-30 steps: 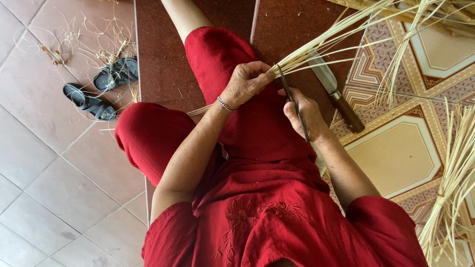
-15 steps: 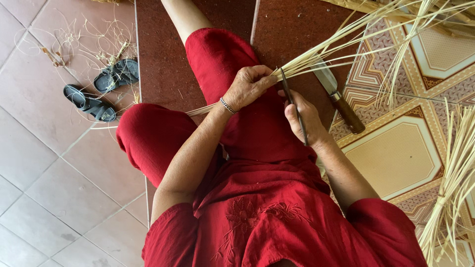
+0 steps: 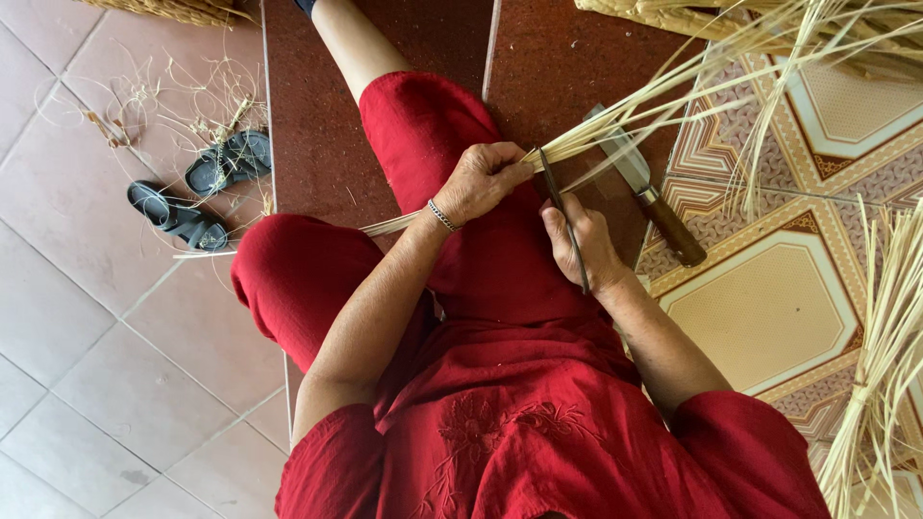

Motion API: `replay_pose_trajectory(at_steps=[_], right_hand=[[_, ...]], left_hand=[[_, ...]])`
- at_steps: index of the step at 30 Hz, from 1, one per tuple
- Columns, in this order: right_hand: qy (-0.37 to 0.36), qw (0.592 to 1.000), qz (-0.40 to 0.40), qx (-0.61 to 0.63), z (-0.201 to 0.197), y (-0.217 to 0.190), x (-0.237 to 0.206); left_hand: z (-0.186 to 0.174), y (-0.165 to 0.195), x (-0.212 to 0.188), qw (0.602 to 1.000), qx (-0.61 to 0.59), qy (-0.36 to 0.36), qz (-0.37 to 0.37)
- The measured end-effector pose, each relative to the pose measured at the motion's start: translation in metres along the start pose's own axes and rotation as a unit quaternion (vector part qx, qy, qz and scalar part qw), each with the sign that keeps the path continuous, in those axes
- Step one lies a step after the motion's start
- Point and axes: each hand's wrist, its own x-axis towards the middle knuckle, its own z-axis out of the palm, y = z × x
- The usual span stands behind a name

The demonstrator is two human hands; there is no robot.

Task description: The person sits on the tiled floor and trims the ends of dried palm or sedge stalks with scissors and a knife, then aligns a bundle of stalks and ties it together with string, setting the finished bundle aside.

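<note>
Over my lap, above the red trousers (image 3: 423, 144), my left hand (image 3: 486, 178) is closed around a bundle of pale straw strands (image 3: 654, 101), fingers curled tight with the thumb pressed on top. The strands run from that grip up toward the top right corner of the floor, fanning out as they go, and a short tail pokes out behind my wrist across the thigh. A thin silver bracelet (image 3: 442, 215) sits on that wrist.

My right hand (image 3: 582, 245) is just beside the left, wrapped around a thin dark blade (image 3: 565, 226). The blade stands nearly upright in my fist, and its upper tip touches the straw right where the left hand pinches it.

On the dark red floor tile (image 3: 404, 38) close to my right hand lies a big knife (image 3: 649, 197) with a broad grey blade and a brown wooden handle, partly under the straw. It rests at the edge of the patterned tiles (image 3: 769, 308) and neither hand touches it.

Along the right edge of the floor I see another sheaf of straw (image 3: 880, 384), tied loosely and well apart from my hands. Toward the left side, on the plain pink tiles (image 3: 87, 317), a pair of dark sandals (image 3: 197, 192) lies among loose scraps of straw. At the top edge a woven mat (image 3: 183, 10) shows.
</note>
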Motion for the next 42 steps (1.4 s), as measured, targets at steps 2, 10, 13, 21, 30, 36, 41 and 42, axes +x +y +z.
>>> replay_pose_trajectory(at_steps=[2,10,13,21,30,36,41,42], right_hand=[[-0.035,0.997,0.061,-0.026,0.004,0.007,0.000],[-0.015,0.995,-0.006,-0.097,0.000,0.012,0.002],[-0.025,0.993,0.008,-0.116,-0.004,0.006,0.009],[-0.016,0.995,0.015,-0.097,-0.009,-0.008,0.010],[-0.036,0.991,0.050,-0.119,-0.008,0.001,0.011],[-0.034,0.993,0.026,-0.107,-0.010,0.002,0.013],[-0.052,0.992,0.079,-0.085,-0.007,0.002,0.011],[-0.054,0.992,0.081,-0.083,-0.007,0.002,0.011]], left_hand=[[-0.001,0.000,0.000,1.000,0.012,-0.002,-0.009],[-0.001,0.000,0.000,0.999,-0.030,0.000,-0.012],[0.000,-0.001,0.001,0.999,-0.033,0.000,-0.012],[0.001,-0.005,-0.001,0.999,-0.026,-0.023,-0.022],[0.003,-0.005,0.001,1.000,-0.015,0.005,0.003],[0.002,0.002,0.001,0.998,0.054,-0.007,-0.016],[0.003,0.001,0.001,0.998,0.060,-0.005,-0.005],[0.004,0.000,0.001,0.998,0.056,-0.002,0.002]])
